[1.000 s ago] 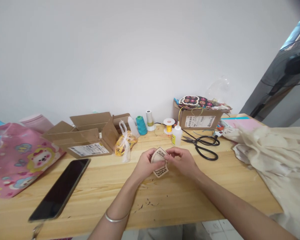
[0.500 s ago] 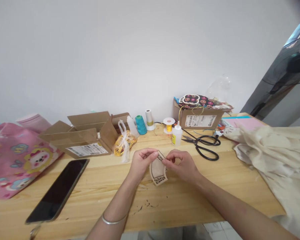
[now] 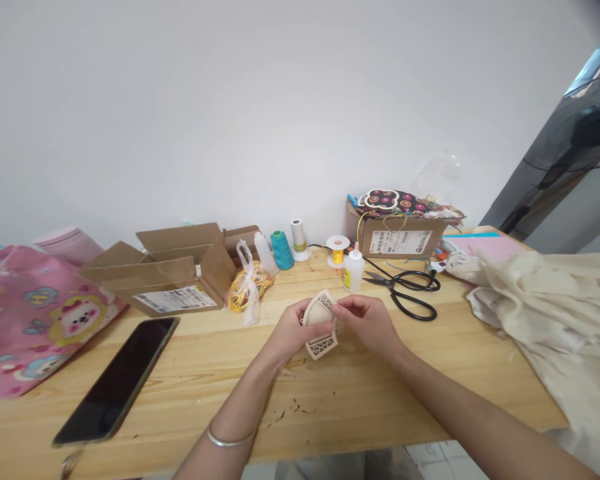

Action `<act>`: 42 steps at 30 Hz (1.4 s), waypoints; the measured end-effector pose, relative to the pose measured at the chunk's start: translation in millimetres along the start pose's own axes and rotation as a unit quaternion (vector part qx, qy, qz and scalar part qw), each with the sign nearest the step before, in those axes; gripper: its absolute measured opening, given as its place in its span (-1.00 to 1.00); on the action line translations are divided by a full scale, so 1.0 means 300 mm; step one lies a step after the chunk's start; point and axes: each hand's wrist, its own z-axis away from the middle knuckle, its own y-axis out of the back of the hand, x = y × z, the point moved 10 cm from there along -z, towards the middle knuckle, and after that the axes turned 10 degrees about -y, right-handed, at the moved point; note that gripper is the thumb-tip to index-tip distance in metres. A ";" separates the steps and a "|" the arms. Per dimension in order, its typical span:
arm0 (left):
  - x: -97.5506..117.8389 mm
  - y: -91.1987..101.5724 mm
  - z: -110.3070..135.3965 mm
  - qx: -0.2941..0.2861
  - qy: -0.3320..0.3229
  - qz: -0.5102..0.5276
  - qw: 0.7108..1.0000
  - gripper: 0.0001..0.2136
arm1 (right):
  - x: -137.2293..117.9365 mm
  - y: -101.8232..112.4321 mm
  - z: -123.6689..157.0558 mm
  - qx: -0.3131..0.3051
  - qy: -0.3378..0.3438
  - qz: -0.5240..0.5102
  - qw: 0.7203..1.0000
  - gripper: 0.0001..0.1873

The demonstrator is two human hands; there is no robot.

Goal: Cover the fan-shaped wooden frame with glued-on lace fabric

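Observation:
Over the middle of the wooden table (image 3: 190, 373) I hold a small laser-cut wooden piece (image 3: 319, 323) with lattice cut-outs at its top and bottom. My left hand (image 3: 290, 330) wraps round its left side, fingers closed behind it. My right hand (image 3: 370, 321) pinches its upper right edge between thumb and fingertips. The piece stands nearly upright, slightly above the table top. A silver bangle (image 3: 229, 439) is on my left wrist.
A dark phone (image 3: 120, 377) lies at the left. Open cardboard boxes (image 3: 165, 270), a bag of yellow loops (image 3: 247, 283), thread spools (image 3: 283, 250), a glue bottle (image 3: 353, 268) and black scissors (image 3: 410, 293) stand behind. Cream cloth (image 3: 555, 313) lies right, a pink bag (image 3: 35, 313) far left.
The wooden piece was tipped down and turned half a second ago; now it is raised upright again between both hands, which have closed in on it.

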 end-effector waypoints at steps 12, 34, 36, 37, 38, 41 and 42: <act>-0.025 0.084 -0.006 0.069 0.024 0.000 0.997 -0.57 | -0.101 0.253 -0.045 0.106 0.086 0.400 0.906 -0.76; 0.000 0.097 -0.013 0.094 -0.004 0.039 0.995 -0.71 | -0.060 0.429 0.104 0.081 0.021 0.454 0.887 -0.42; 0.011 0.094 -0.016 0.091 -0.023 0.037 0.995 -0.72 | -0.056 0.337 0.129 0.009 0.039 0.361 0.932 -0.45; 0.014 0.093 -0.016 0.091 -0.029 0.039 0.995 -0.73 | -0.063 0.291 0.134 -0.009 0.050 0.329 0.943 -0.50; 0.014 0.094 -0.016 0.090 -0.034 0.041 0.995 -0.74 | -0.075 0.244 0.133 -0.025 0.067 0.306 0.949 -0.56; 0.009 0.093 -0.015 0.078 -0.042 0.047 0.995 -0.78 | -0.094 0.121 0.097 -0.041 0.094 0.332 0.938 -0.62; 0.010 0.091 -0.015 0.072 -0.048 0.048 0.995 -0.79 | -0.096 0.091 0.081 -0.038 0.101 0.358 0.927 -0.64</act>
